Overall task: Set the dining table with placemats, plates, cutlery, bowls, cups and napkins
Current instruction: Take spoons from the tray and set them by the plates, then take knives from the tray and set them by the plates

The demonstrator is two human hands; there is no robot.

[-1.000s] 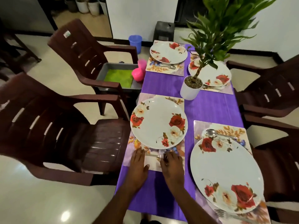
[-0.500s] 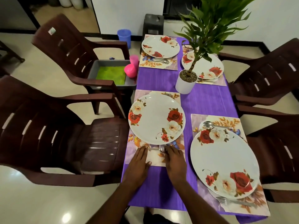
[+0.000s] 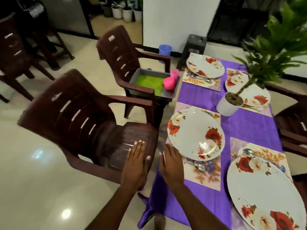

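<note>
Several white plates with red roses sit on floral placemats on the purple tablecloth. The nearest left plate lies on its placemat, with a spoon below its rim. Another spoon lies above the near right plate. My left hand hovers flat over the near chair's seat, empty. My right hand is flat at the table's left edge beside the placemat, also empty. A grey tray on the far chair holds green napkins and pink cups.
Two brown plastic chairs stand left of the table, more on the right. A potted plant in a white pot stands mid-table. A blue bin and a dark stool are on the floor at the far end.
Both hands have left the cutlery on the near left placemat and moved left, the left one off the table over the chair seat. The view has swung left.
</note>
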